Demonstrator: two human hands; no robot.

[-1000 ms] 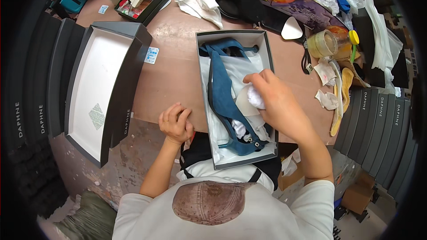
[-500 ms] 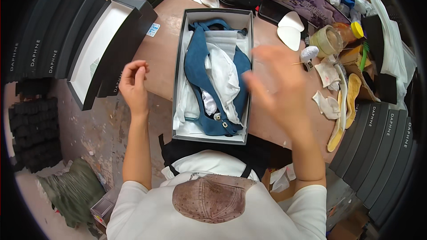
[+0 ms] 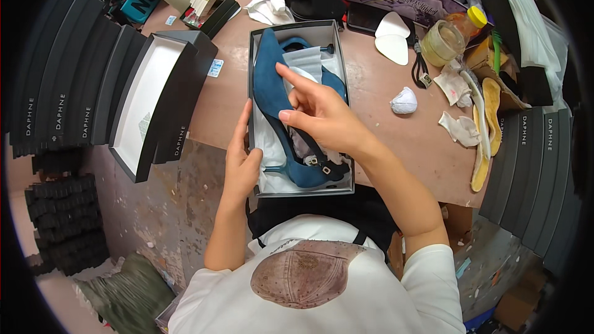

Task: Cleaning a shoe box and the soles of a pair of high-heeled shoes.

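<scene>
We see, from left, the lid (image 3: pixel 162 102) off; the left hand (image 3: pixel 240 161), holding nothing, its fingers straight beside the wall of the shoebox (image 3: pixel 303 193); both blue heels (image 3: pixel 267 74) inside, uncovered; the right hand (image 3: pixel 318 111), thumb and forefinger parted over one, contact indeterminable; a white wad (image 3: pixel 404 102) outside on the table (image 3: pixel 383 136).

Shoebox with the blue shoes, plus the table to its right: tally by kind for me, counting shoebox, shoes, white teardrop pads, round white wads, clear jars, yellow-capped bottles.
Shoebox: 1
Blue shoes: 2
White teardrop pads: 2
Round white wad: 1
Clear jar: 1
Yellow-capped bottle: 1
Total: 8
</scene>
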